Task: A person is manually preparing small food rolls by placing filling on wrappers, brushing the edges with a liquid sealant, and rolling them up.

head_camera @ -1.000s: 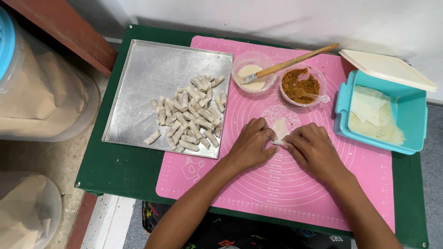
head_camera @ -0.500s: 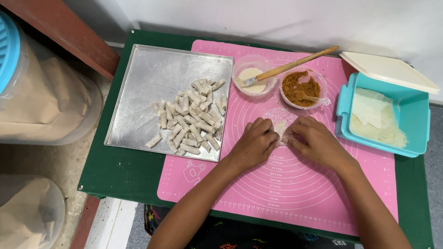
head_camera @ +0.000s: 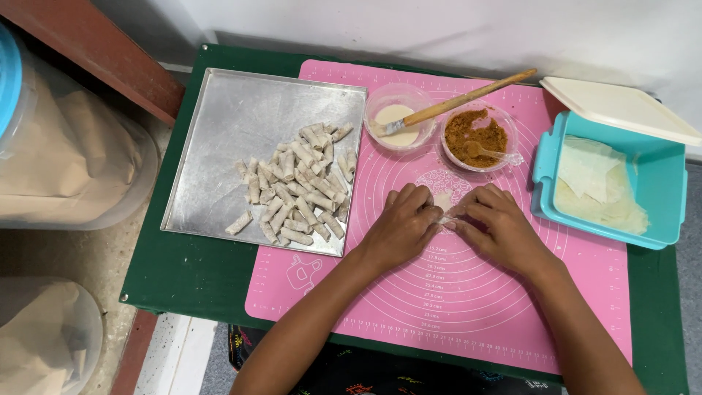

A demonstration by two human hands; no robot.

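the person's left hand (head_camera: 401,228) and right hand (head_camera: 499,229) lie knuckles-up on the pink mat (head_camera: 468,307), fingertips curled in and pinching a small pale wrapper (head_camera: 443,203) between them, its top corner showing just past the fingers. just beyond the grip stand a bowl of brown filling (head_camera: 477,137) and a bowl of white paste with a wooden brush (head_camera: 457,102). left of it lies a metal tray (head_camera: 234,132) of finished rolls (head_camera: 300,192), and right of it an open teal box (head_camera: 658,164) of wrapper sheets.
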